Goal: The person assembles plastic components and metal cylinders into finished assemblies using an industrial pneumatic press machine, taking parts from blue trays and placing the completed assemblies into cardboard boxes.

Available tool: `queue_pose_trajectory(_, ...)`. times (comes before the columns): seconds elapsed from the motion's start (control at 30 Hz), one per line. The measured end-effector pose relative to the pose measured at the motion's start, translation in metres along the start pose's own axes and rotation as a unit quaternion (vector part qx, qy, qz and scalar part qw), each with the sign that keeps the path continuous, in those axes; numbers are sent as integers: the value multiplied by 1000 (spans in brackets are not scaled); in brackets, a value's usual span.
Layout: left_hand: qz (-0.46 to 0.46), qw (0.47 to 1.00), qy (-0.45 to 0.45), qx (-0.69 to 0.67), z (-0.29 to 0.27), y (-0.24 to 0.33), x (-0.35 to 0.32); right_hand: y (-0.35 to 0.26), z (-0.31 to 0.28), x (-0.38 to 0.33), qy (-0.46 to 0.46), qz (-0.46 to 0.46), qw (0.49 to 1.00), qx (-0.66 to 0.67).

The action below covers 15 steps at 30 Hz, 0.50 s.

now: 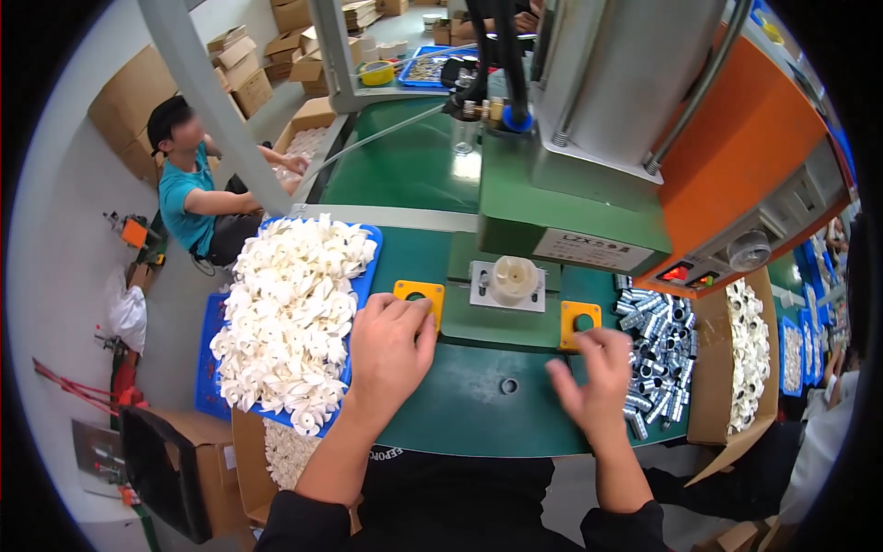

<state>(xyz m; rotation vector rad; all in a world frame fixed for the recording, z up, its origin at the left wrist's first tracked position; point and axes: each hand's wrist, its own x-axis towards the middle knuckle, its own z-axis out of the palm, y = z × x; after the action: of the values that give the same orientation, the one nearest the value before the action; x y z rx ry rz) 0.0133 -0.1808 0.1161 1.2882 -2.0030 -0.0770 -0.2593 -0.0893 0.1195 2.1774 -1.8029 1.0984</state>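
Observation:
My left hand (394, 348) lies over the near edge of a yellow button box (430, 322), its loosely bent fingers by the dark push button (416, 297); I see nothing in it. My right hand (596, 382) hovers just in front of a second yellow button box (570, 316) with a green button (583, 323), thumb and fingers apart, holding nothing visible. Between the boxes, a cream round plastic part (513, 280) sits upright on a metal plate (480, 293) under the green press head (561, 202). A small grey ring (509, 386) lies on the green tabletop (460, 405).
A blue tray (370, 262) heaped with white plastic parts (290, 313) stands at left. Shiny metal tubes (658, 350) are piled at right beside a cardboard box (713, 368) of white parts. An orange control box (736, 166) overhangs the right side. A seated person (207, 193) works beyond the frame.

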Motion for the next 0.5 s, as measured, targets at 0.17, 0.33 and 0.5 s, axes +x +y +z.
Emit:
queue_pose_trajectory(0.17, 4, 1000, -4, -12, -3, 3, 1, 25, 10, -6, 8, 24, 996, -82)
queue_pose_trajectory(0.33, 8, 1000, -7, -8, -4, 2, 5, 24, 9, 1, -16, 6, 994, -108)
queue_pose_trajectory(0.5, 8, 998, -68, 16, -8, 2, 6, 24, 10, 3, -3, 2, 995, -99)
